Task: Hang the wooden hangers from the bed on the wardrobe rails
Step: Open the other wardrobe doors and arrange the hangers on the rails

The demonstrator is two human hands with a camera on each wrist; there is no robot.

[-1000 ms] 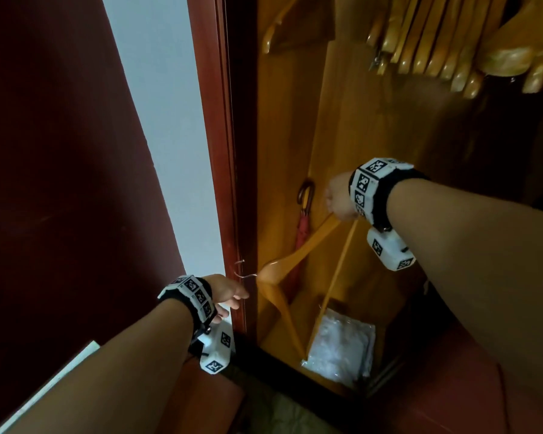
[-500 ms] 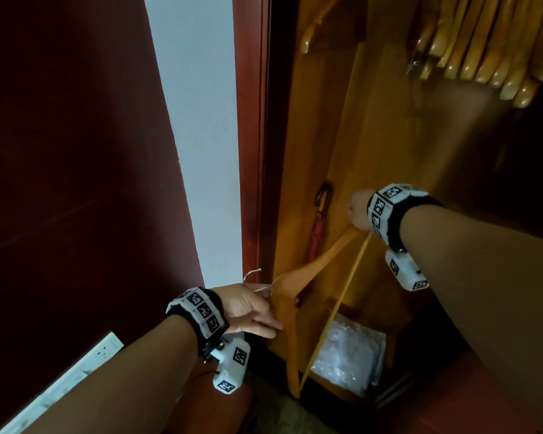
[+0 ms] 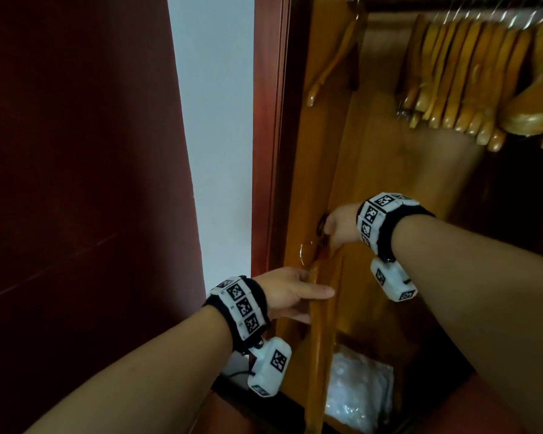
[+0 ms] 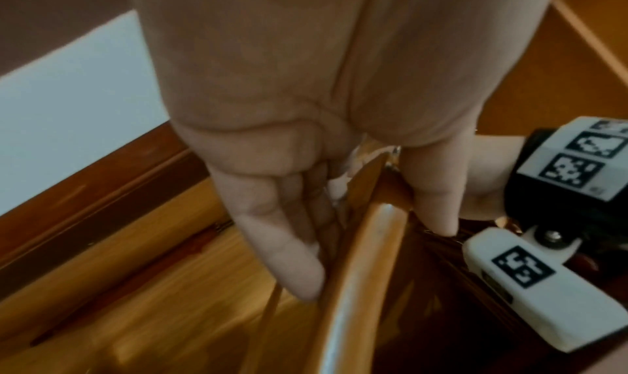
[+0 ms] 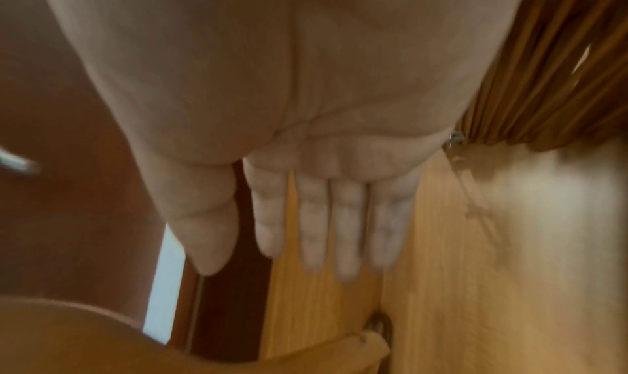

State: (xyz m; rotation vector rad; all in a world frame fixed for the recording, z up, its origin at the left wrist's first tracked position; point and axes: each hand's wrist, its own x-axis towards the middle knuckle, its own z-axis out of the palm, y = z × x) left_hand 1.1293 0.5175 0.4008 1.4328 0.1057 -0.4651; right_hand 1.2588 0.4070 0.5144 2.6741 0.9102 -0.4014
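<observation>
1. Wooden hangers (image 3: 470, 89), many of them, already hung in a row on the wardrobe rail (image 3: 452, 0).
2. We held one more hanger (image 3: 318, 308) low inside the wardrobe, not yet hung.
3. Our left hand (image 3: 287, 296) gripped its arm, fingers (image 4: 289, 251) clamped.
4. Our right hand (image 3: 342, 225) hovered at its neck, fingers (image 5: 343, 226) straight and holding nothing.

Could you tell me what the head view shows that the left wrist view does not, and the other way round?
Only the head view shows the wardrobe rail, the row of hung hangers and the white bag on the wardrobe floor. Only the left wrist view shows, close up, the left hand's fingers and thumb curled round the hanger's wooden arm. Both show the left hand holding the wooden hanger and the right hand's wrist band.
</observation>
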